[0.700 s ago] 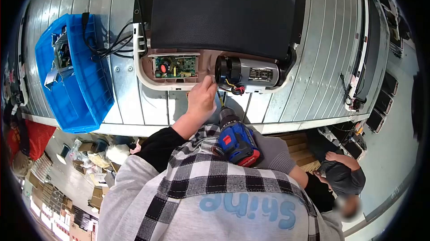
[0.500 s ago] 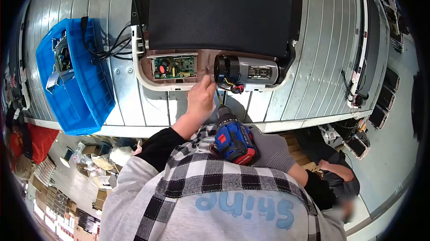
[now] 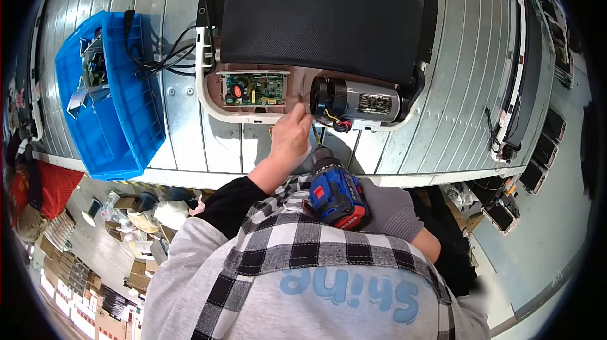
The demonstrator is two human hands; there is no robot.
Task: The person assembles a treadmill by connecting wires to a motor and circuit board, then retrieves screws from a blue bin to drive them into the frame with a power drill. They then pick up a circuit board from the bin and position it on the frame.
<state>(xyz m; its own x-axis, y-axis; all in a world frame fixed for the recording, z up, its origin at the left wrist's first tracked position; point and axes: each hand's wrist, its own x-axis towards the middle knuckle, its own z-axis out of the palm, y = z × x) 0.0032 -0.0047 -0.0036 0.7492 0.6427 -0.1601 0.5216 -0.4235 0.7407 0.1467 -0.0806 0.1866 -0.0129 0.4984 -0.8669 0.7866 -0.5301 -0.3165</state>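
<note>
My right hand (image 3: pixel 387 207), in a grey glove, is wrapped round a blue and red cordless drill (image 3: pixel 338 194). The drill's bit points up to the front edge of a treadmill base (image 3: pixel 234 113), just below the motor. My bare left hand (image 3: pixel 291 141) has its fingertips pressed together at that edge, left of the motor; what they grip, if anything, is hidden. Beside them lies the grey and black cylindrical motor (image 3: pixel 373 101), with red, black and yellow wires at its lower left. A green circuit board (image 3: pixel 256 89) sits in the base, left of my left hand.
The black treadmill belt (image 3: pixel 322 14) spans the back. A blue plastic bin (image 3: pixel 117 141) with electronic parts stands at left, near black cables (image 3: pixel 158 65). Another treadmill frame (image 3: pixel 511 80) lies at right on the slatted metal table (image 3: pixel 465 87).
The treadmill, bin and both hands appear slightly farther right as the view shifts. Both hands keep their positions at the motor end. The other person at lower right is now mostly out of sight.
</note>
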